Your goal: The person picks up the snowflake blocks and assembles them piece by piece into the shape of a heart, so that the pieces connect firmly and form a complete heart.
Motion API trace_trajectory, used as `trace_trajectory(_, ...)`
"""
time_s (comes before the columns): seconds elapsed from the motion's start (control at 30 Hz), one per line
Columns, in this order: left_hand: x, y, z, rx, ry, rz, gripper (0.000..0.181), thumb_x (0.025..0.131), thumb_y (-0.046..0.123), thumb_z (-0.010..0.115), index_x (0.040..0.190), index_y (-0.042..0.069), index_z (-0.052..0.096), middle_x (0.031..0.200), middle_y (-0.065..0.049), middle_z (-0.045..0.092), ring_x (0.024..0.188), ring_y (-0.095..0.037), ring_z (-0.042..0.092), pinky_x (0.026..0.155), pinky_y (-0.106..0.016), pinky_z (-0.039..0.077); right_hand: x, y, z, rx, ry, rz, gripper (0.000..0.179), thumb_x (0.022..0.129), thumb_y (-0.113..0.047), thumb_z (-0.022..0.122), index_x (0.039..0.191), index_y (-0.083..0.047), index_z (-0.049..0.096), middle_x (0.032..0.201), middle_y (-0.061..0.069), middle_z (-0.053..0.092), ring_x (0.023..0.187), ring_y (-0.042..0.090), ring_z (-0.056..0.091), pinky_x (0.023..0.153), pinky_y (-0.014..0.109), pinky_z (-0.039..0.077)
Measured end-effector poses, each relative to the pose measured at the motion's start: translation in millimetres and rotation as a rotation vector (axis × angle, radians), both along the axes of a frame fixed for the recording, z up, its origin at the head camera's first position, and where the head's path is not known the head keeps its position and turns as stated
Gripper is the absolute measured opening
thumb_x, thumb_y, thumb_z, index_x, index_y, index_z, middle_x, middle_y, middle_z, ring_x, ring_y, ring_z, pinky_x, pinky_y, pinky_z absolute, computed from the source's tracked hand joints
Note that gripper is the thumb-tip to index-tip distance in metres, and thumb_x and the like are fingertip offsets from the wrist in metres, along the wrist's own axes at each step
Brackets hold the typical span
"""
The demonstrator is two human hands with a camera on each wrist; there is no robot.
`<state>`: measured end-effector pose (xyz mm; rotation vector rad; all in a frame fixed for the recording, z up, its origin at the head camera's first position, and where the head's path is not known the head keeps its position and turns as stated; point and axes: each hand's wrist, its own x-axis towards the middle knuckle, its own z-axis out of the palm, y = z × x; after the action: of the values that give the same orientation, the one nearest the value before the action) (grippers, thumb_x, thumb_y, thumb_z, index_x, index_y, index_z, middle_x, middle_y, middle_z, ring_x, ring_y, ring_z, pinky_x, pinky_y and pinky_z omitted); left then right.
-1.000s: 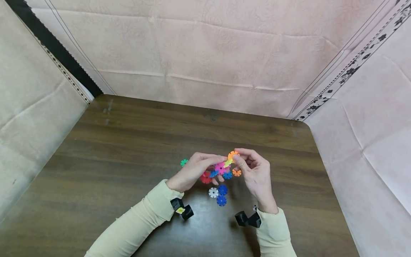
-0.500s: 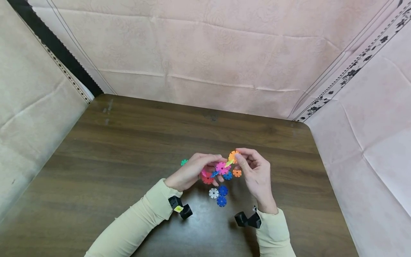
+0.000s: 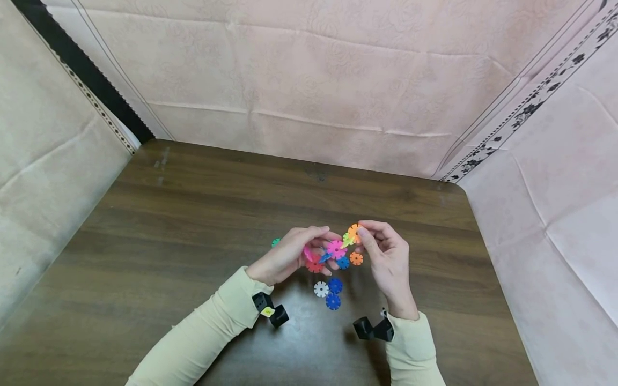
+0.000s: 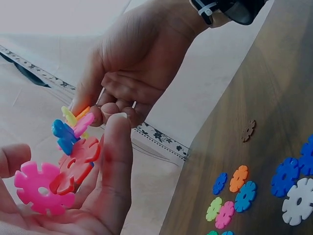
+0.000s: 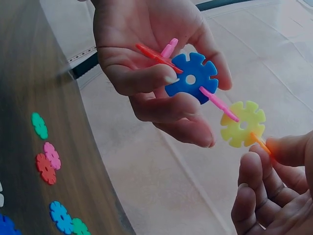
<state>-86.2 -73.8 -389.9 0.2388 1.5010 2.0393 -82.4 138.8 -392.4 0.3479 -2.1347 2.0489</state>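
Observation:
A chain of notched plastic snowflake discs spans both hands. Its end orange disc (image 3: 354,233) is pinched between thumb and fingers of my right hand (image 3: 388,257). A yellow disc (image 5: 243,124) slots onto it, followed by a pink disc (image 3: 336,250) and a blue disc (image 5: 193,73). The far end, a red disc (image 4: 76,164) and another pink disc (image 4: 41,188), lies within my loosely cupped left hand (image 3: 282,254). The left thumb stands apart from the discs, and the fingers support the chain from below. Left-hand fingers partly hide it in the head view.
On the wooden table (image 3: 217,198) below lie several loose discs: a white disc (image 3: 321,289) beside two dark blue ones, an orange disc (image 3: 356,258), a lighter blue disc (image 3: 343,262) and a green disc (image 3: 276,242). Pale cloth (image 3: 289,80) hangs around the table.
My right hand has shifted slightly right, and the chain with it. My left thumb has lifted away from the discs, leaving more of the chain visible between the hands.

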Motion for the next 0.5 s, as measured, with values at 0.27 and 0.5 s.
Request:
trace_trajectory(0.27, -0.8, -1.7, 0.3, 0.036, 0.000, 0.036, 0.053, 0.099, 0.043, 0.050, 0.125, -0.002, 0.059, 0.107, -0.023, 0.066, 0.082, -0.030, 0.071, 0.075, -0.045, 0.058, -0.2, -0.1, 1.0, -0.052, -0.012, -0.046, 0.025, 0.095, -0.011, 0.062, 0.112, 0.007, 0.061, 0.083, 0.014, 0.064, 0.063, 0.021, 0.063, 0.064, 0.026, 0.056)
trace_trajectory(0.5, -1.2, -9.1, 1.6, 0.071, 0.017, 0.170, 0.048, 0.101, 0.038, 0.048, 0.123, -0.004, 0.055, 0.099, -0.021, 0.068, 0.086, -0.033, 0.071, 0.081, -0.045, 0.056, 1.4, 3.5, 1.2, -0.149, -0.045, -0.158, 0.028, 0.096, -0.016, 0.062, 0.112, 0.008, 0.058, 0.084, 0.010, 0.067, 0.064, 0.016, 0.064, 0.066, 0.026, 0.056)
